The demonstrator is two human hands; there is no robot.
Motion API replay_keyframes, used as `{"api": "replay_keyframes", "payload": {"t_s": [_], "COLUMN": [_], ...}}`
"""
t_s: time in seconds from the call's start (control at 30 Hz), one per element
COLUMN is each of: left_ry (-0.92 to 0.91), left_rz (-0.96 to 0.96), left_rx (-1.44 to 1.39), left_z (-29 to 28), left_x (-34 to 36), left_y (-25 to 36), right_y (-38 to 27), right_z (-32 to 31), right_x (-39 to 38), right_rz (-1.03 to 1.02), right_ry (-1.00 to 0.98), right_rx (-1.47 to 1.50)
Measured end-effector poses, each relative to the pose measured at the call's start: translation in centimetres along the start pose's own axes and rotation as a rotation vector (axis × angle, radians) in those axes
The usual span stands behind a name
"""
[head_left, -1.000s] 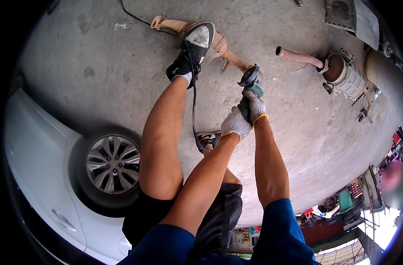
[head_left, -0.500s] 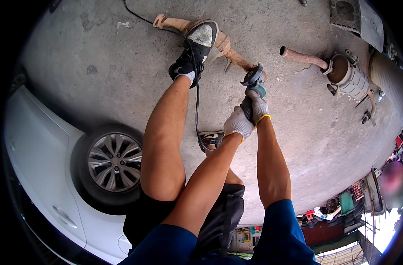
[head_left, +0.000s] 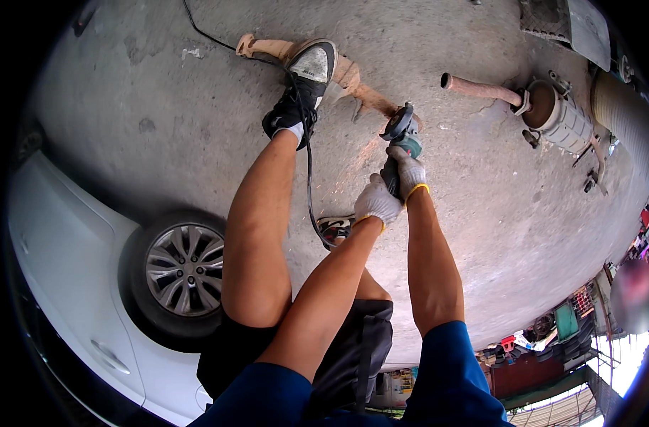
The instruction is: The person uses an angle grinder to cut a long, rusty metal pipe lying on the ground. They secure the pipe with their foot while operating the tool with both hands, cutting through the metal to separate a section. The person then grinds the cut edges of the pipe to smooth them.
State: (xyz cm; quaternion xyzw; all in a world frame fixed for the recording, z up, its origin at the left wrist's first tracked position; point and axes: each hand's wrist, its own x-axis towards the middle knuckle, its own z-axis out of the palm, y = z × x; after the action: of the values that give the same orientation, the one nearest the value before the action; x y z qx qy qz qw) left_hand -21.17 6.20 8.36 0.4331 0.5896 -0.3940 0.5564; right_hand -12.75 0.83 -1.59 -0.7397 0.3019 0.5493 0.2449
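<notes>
The angle grinder (head_left: 401, 135) sat just above the frame's centre, its disc down on the rusty pipe (head_left: 353, 78), which ran toward the upper left under a black-and-grey shoe (head_left: 301, 85) pinning it to the concrete floor (head_left: 160, 107). The pipe looked still whole, so the cut seemed at most part-done. The gloved right hand (head_left: 410, 173) and left hand (head_left: 376, 201) were wrapped tight round the grinder's body. Its cord (head_left: 309, 178) trailed lower left; a second exhaust part (head_left: 545, 107) lay upper right, a white car (head_left: 82, 285) lower left.
</notes>
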Motion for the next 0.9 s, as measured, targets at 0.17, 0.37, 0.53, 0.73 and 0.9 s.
{"api": "replay_keyframes", "payload": {"t_s": [0.17, 0.37, 0.53, 0.73, 0.9], "left_ry": [0.005, 0.025, 0.034, 0.071, 0.091], "left_rz": [0.008, 0.028, 0.071, 0.137, 0.171], "left_rx": [0.026, 0.057, 0.064, 0.107, 0.087], "left_z": [0.4, 0.4, 0.2, 0.8, 1.7], "left_x": [0.4, 1.0, 0.8, 1.4, 2.8], "left_y": [-0.2, -0.5, -0.7, -1.4, -2.6], "right_y": [0.1, -0.7, -1.2, -1.5, -1.4], "right_z": [-0.2, 0.7, 0.9, 0.9, 1.1], "right_x": [0.0, -1.5, -2.7, -3.1, -2.9], "right_rz": [0.002, -0.048, -0.004, -0.051, -0.047], "right_ry": [0.008, 0.050, 0.032, 0.113, 0.133], "right_rx": [-0.077, -0.014, 0.032, -0.104, -0.120]}}
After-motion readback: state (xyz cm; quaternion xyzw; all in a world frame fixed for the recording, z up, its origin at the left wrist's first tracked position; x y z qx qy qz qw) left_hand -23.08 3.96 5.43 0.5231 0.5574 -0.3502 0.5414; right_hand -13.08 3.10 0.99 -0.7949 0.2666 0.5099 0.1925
